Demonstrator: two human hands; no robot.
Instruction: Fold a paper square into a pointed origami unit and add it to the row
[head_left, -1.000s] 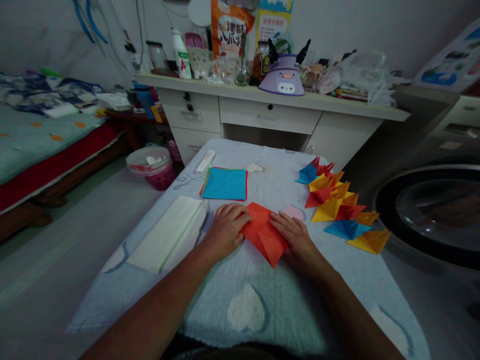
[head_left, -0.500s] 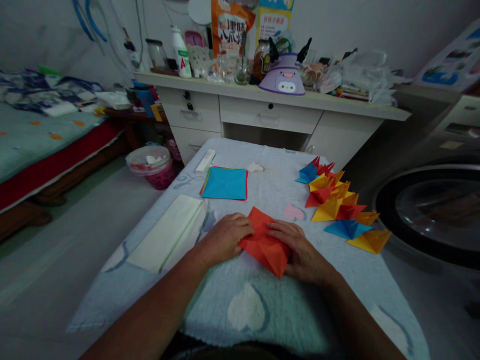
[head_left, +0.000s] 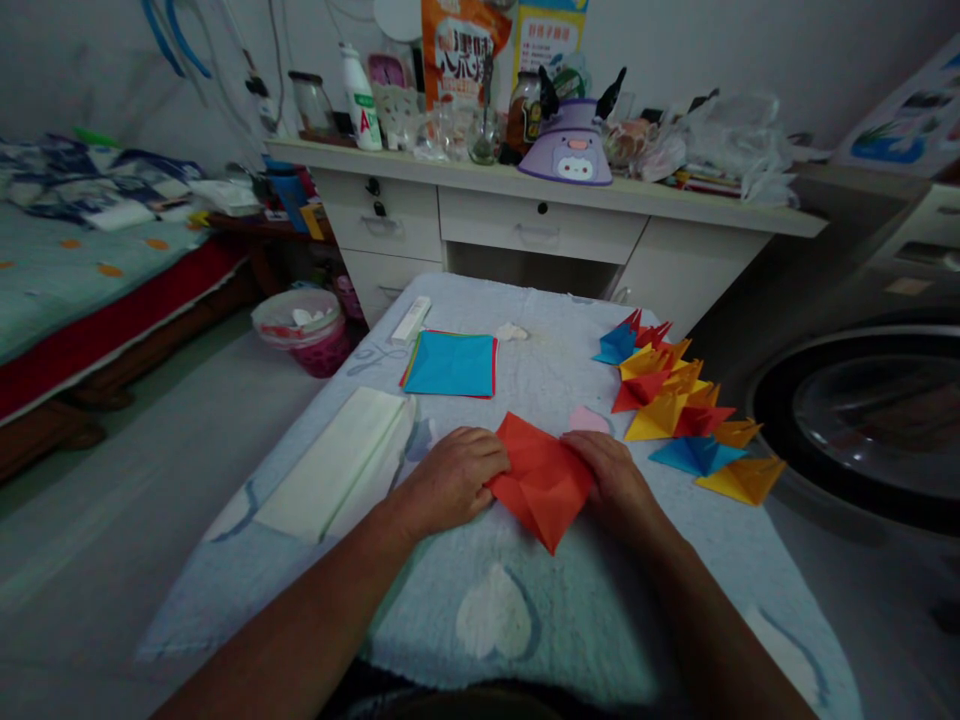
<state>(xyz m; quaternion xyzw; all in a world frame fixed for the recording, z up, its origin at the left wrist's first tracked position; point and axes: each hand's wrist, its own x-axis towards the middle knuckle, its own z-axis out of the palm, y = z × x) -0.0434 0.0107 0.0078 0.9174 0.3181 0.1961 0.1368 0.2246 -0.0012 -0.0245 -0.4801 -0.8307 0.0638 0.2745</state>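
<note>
A folded red paper [head_left: 541, 480] lies on the pale blue towel-covered table [head_left: 525, 610] right in front of me. My left hand [head_left: 450, 480] has its fingers curled and pressed on the paper's left edge. On the right side, my right hand [head_left: 616, 478] grips the paper's right corner, fingers bent over it. Both hands hold the same red sheet, which sits tilted like a diamond.
A stack of flat coloured sheets, blue on top [head_left: 451, 364], lies beyond the hands. Several folded paper pieces in red, yellow and blue [head_left: 679, 405] cluster at the right. A white folded cloth [head_left: 337, 475] lies left. A cluttered desk [head_left: 540, 190] stands behind; a pink bin [head_left: 301, 330] sits on the floor.
The red paper has been opened out wider and turned slightly. My right hand slid from on top of it to its right corner; my left hand stayed at the left edge.
</note>
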